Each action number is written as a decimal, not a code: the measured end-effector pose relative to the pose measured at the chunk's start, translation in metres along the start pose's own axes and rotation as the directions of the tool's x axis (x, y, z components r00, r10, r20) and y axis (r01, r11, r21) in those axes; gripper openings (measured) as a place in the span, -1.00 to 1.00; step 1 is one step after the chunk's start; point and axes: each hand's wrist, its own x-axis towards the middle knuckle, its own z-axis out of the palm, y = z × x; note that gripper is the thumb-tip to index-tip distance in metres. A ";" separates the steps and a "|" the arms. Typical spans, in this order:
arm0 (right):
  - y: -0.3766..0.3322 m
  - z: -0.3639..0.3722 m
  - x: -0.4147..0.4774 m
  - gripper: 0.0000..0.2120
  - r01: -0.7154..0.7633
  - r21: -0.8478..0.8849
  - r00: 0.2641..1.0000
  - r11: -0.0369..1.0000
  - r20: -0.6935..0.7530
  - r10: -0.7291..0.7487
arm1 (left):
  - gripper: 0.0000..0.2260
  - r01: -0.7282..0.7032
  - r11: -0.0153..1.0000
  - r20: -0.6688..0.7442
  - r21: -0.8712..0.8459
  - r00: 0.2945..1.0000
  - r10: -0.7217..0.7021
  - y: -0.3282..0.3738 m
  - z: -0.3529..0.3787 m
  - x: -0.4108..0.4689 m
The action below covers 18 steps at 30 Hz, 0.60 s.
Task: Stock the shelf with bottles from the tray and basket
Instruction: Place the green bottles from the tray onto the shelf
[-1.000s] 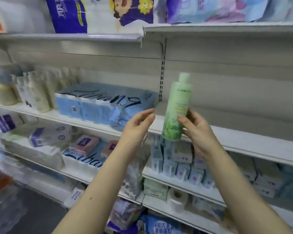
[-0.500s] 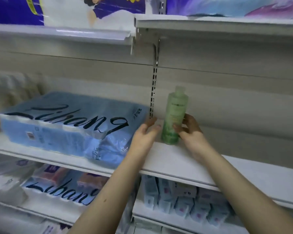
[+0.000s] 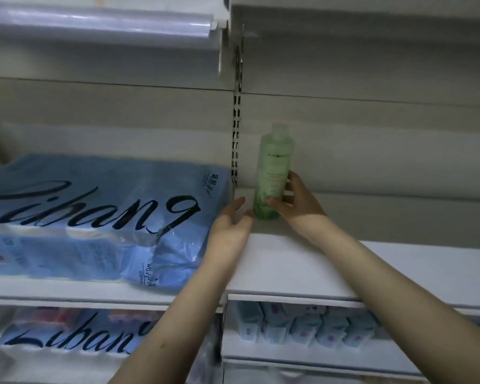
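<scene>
A tall pale-green bottle (image 3: 273,173) stands upright at the back left corner of the white shelf (image 3: 302,267), close to the slotted upright post. My right hand (image 3: 294,203) grips its lower half, thumb in front and fingers behind. My left hand (image 3: 230,220) hovers just left of the bottle's base with fingers straight and relaxed, holding nothing. No tray or basket is in view.
A big blue plastic-wrapped tissue pack (image 3: 94,217) fills the shelf bay to the left, touching my left wrist. The slotted post (image 3: 235,139) divides the bays. Small blue boxes (image 3: 302,325) line the shelf below. Another shelf (image 3: 344,12) hangs overhead.
The bottle went from held up in the air to standing at the back of the shelf. Both hands reached forward with it, and the view moved closer to the shelf.
</scene>
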 end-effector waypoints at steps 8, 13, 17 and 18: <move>0.002 0.013 0.043 -0.49 0.059 -0.126 0.998 0.990 -0.016 -0.061 | -0.65 0.009 1.000 -0.009 0.024 1.000 -0.009 0.000 -0.002 0.000; 0.010 0.015 0.070 -0.50 0.032 -0.134 0.999 0.990 -0.021 -0.035 | -0.66 -0.014 0.993 -0.023 0.114 1.000 0.016 -0.001 -0.002 0.001; 0.015 0.018 0.078 -0.51 0.026 -0.123 0.999 0.992 -0.037 -0.031 | -0.66 -0.020 0.986 -0.038 0.164 0.999 0.027 0.000 -0.002 0.002; 0.017 0.018 0.079 -0.52 0.031 -0.119 0.999 0.992 -0.038 -0.036 | -0.66 -0.016 0.986 -0.035 0.169 0.999 0.022 0.001 -0.002 0.001</move>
